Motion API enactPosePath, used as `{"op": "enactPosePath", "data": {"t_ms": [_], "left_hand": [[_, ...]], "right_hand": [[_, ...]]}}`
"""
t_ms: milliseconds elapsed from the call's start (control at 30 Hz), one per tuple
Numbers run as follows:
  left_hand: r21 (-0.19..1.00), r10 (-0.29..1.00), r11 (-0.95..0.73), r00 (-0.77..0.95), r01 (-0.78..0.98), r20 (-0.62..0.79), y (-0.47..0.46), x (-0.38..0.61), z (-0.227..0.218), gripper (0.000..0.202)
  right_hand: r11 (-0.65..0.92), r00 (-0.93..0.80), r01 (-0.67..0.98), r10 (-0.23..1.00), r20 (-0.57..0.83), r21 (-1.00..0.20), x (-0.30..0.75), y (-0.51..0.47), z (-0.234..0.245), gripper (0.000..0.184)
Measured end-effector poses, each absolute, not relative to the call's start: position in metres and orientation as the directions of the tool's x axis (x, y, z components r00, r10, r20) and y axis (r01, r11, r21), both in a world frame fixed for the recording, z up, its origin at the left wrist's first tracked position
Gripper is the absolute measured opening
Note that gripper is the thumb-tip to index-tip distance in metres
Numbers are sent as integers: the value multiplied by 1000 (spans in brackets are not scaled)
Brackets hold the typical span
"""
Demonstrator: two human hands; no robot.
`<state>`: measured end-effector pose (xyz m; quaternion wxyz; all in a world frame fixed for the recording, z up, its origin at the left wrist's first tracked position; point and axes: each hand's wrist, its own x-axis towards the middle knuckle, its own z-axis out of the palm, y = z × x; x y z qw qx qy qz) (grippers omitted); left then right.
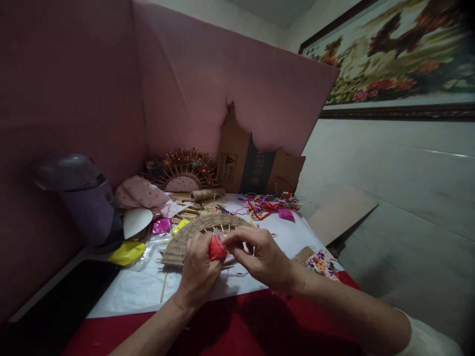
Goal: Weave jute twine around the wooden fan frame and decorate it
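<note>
My left hand (200, 262) is closed around a small red packet (217, 248), which looks like soft clay in clear plastic. At the packet's clear edge, the thumb and fingers of my right hand (261, 254) are pinched together. Behind and partly under both hands lies a half-round woven fan (181, 241) of twine on thin sticks, its middle largely hidden. A loose stick (164, 286) lies by its left end.
Yellow packets (128, 253), a magenta packet (162, 226) and a purple bin (89, 210) are on the left. Behind are a decorated fan (183, 170), torn cardboard (256, 165) and colourful pipe cleaners (265, 203). Floral cloth (322, 262) lies right; a black panel (70, 291) lies front left.
</note>
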<state>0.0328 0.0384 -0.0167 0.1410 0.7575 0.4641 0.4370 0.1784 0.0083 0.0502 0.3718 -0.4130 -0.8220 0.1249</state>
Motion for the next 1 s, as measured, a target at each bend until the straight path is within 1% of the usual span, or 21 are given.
{"op": "enactPosePath", "data": {"t_ms": [67,233,300,367,467,567,733,833,933,1000], "left_hand": [[612,824,-531,191,586,533,39,32,-17,9],[566,799,-555,200,610,567,38,32,-18,5],[526,780,-572,219,629,587,38,32,-18,4],[493,763,-587,235,643,602,37,32,-18,4],[465,747,-602,254,649,614,37,31,-18,1],[440,733,-621,281,649,620,37,31,-18,4],[388,718,-638,330,665,613,34,30,-15,8],[359,704,-653,360,667,612,32,29,-12,9],[372,700,-662,361,650,616,32,30,-12,8],[404,715,-648,333,645,615,34,30,-12,7]], "right_hand": [[609,-360,609,783,507,-508,178,8,48,20],[479,-220,686,854,471,-547,174,8,46,21],[449,-205,706,870,449,-548,174,8,46,23],[444,-226,703,880,417,-556,175,9,47,25],[454,-295,674,889,351,-583,178,10,49,22],[436,-345,621,898,272,-652,181,12,48,18],[331,-307,539,934,185,-775,182,17,41,14],[289,-327,482,935,136,-827,181,17,40,13],[276,-343,436,931,126,-856,179,16,42,12],[249,-285,391,948,140,-886,179,16,44,9]]}}
